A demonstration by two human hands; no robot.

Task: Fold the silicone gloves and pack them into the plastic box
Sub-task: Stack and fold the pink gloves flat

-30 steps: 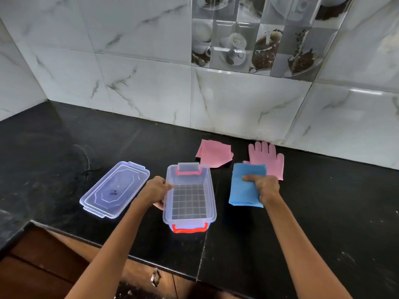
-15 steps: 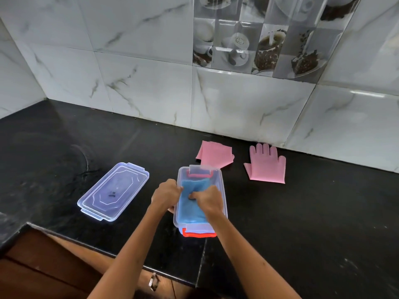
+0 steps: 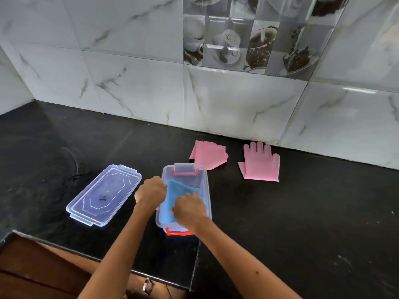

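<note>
A clear plastic box (image 3: 204, 182) with red clips stands on the black counter near its front edge. A folded blue silicone glove (image 3: 177, 194) lies inside it. My left hand (image 3: 151, 190) grips the glove's left edge at the box's left wall. My right hand (image 3: 189, 209) presses down on the glove's near part. Behind the box, a folded pink glove (image 3: 208, 154) lies on the counter. Further right, a second pink glove (image 3: 260, 161) lies flat with its fingers spread toward the wall.
The box's clear lid (image 3: 103, 194) lies upside down to the left of the box. The tiled wall (image 3: 216, 93) closes the counter at the back and left. The counter's front edge (image 3: 64, 248) runs just below the box, with wooden cabinetry underneath.
My right hand carried the blue glove from the counter right of the box into the box. Both hands now press it down, and the box has shifted slightly.
</note>
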